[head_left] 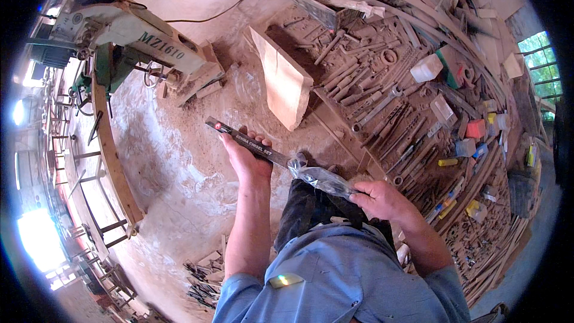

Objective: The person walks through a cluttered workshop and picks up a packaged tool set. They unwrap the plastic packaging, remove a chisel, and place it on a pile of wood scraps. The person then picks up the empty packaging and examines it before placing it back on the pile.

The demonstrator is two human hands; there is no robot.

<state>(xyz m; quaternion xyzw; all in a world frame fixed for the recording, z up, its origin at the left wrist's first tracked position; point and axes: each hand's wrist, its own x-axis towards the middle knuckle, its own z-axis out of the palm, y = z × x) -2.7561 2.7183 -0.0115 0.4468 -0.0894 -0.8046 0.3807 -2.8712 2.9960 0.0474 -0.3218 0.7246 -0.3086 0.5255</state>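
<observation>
A long, slim black carton [276, 157] with pale print and a red mark slants across in front of me. My left hand [246, 161] is closed around it, palm underneath and fingertips curling over its far edge. A crumpled clear plastic sleeve [323, 179] trails from the carton's right end. My right hand [376, 198] pinches the sleeve's far right end between thumb and fingers. The sleeve is stretched between the carton and that hand. What lies inside the carton is hidden.
A workbench [382, 93] strewn with chisels, gouges and sawdust stands to the right. Beyond my hands, a pale wooden board [280, 78] stands tilted by the bench. At left is a woodworking machine [134, 33] in pale and green paint, near a long wooden beam [110, 143].
</observation>
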